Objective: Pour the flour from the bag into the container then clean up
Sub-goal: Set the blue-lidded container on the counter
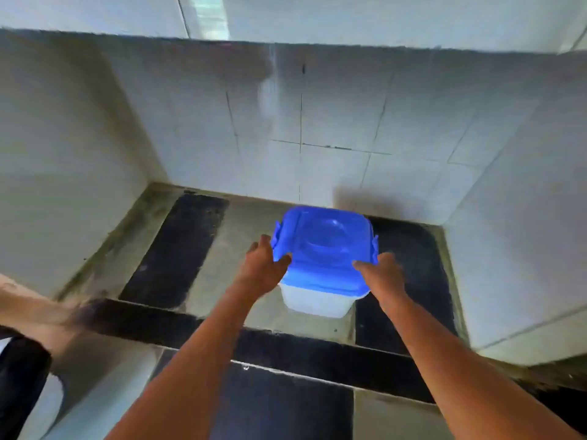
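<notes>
A translucent white container (314,301) with a blue clip-on lid (324,246) sits on the floor of a tiled alcove, near its back wall. My left hand (265,265) lies against the lid's left side, thumb on the lid's top edge. My right hand (384,271) lies against the lid's right side, thumb on top. Both hands clasp the container from the sides with fingers lightly bent. The lid is on. No flour bag is in view.
White tiled walls (333,128) close the alcove at the back, left and right. The floor has grey and black tiles (178,249), with a dark raised ledge (286,347) along the front. A dark object (19,376) sits at the lower left.
</notes>
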`<state>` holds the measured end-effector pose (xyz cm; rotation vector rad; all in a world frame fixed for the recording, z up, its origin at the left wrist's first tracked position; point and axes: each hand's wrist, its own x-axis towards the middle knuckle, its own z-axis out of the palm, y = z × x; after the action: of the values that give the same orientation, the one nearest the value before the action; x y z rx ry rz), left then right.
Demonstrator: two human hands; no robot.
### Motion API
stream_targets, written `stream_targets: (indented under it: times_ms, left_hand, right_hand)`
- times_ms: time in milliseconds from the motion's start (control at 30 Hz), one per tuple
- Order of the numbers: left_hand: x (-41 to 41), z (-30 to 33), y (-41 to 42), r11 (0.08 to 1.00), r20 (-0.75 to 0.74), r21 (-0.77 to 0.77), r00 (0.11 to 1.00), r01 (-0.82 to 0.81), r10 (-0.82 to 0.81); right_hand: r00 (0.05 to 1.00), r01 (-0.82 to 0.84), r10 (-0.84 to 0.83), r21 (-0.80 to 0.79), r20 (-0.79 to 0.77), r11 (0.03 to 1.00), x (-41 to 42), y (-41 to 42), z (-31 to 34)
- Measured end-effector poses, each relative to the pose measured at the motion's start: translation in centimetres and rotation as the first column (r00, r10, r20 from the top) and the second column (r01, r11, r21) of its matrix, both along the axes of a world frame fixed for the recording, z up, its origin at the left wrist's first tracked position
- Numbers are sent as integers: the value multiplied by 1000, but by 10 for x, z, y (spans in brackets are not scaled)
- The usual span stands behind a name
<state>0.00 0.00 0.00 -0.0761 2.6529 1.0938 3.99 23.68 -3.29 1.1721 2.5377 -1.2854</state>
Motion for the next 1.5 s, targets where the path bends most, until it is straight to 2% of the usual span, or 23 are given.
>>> stream_targets:
  times_ms: [67,133,233,300,400,567,667,833,1067,1233,1400,1500]
  left_hand:
    - [-14,-33,7,999,50,19,998,-46,46]
    - [-31,-65,11,981,121,146,987,-126,109]
    - [-44,-107,13,815,275,509,950,-277,150]
    - [-50,-124,11,713,296,624,941,-319,162]
    - [-53,-134,0,636,302,659,916,-402,266]
    - [-8,-96,-29,615,370,623,874,-484,313]
    - [43,-40,-53,600,452,591,837,-540,309]
    - [126,87,-100,504,567,584,764,-636,308]
    - [244,287,-172,504,633,529,713,-682,301]
    - [317,414,-204,489,609,534,715,-690,343]
    - [359,528,-236,582,514,530,780,-616,357]
    - [359,590,-250,634,434,530,822,-564,369]
  right_hand:
    - [999,46,-45,-11,8,999,-13,9,-38]
    - [997,65,-70,-118,-41,991,-29,16,-64]
    - [975,89,-149,-323,-168,942,-42,25,-96]
    - [950,103,-209,-399,-232,911,-44,25,-105]
    - [945,118,-223,-389,-238,914,-31,14,-100]
    - [951,143,-233,-381,-203,913,19,-9,-59]
    - [963,129,-211,-407,-164,904,60,-30,-11]
    - [986,86,-141,-446,-92,891,130,-74,107]
    - [1000,22,-22,-512,6,859,229,-128,307]
    - [1000,-9,-4,-537,-22,844,288,-152,438]
    - [993,-88,22,-620,-113,780,325,-170,538]
    - [985,-121,21,-600,-170,791,329,-176,589]
